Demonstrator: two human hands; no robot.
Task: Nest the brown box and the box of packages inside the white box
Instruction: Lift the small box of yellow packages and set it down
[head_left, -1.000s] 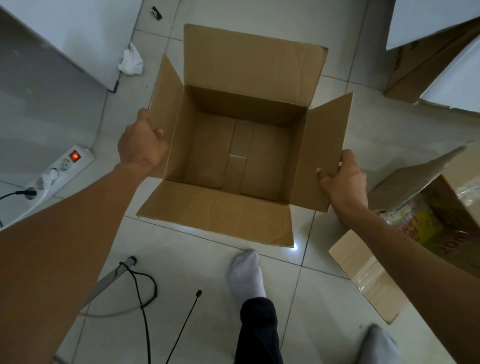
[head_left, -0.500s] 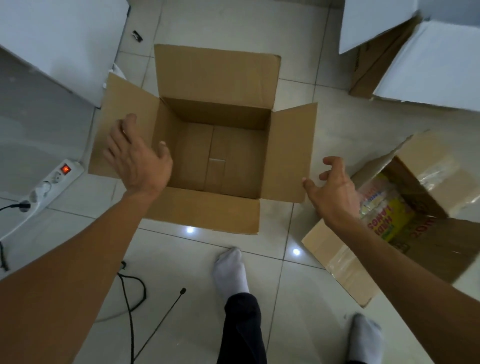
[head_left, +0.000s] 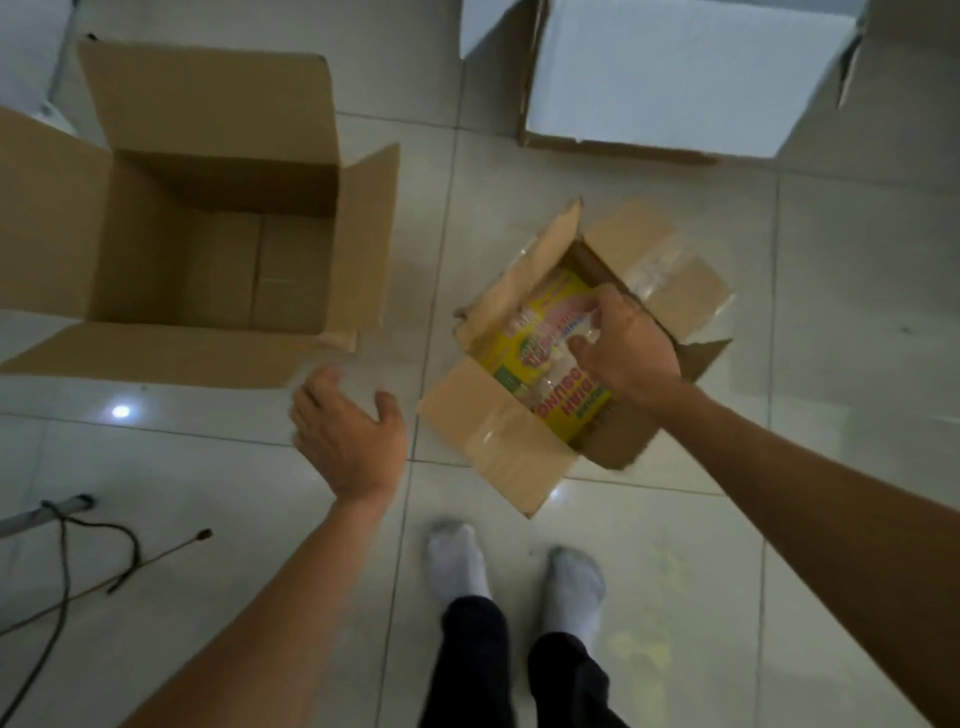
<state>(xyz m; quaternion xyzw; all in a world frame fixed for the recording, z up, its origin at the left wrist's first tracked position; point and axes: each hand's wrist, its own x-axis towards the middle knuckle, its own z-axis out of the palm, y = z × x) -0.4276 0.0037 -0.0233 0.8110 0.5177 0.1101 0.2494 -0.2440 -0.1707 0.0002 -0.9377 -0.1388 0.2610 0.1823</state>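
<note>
Where flaps splay — glossy packages (head_left: 550, 364).

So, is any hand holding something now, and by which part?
The right hand reaches into the box of packages, fingers on the top package; a real grip cannot be told. The left hand holds nothing.

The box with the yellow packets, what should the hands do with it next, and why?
Probably bring the left hand over to grip the near side of the box of packages. The right hand is already in its open top on the packets, while the left hangs open, holding nothing. The white box waits beyond.
</note>
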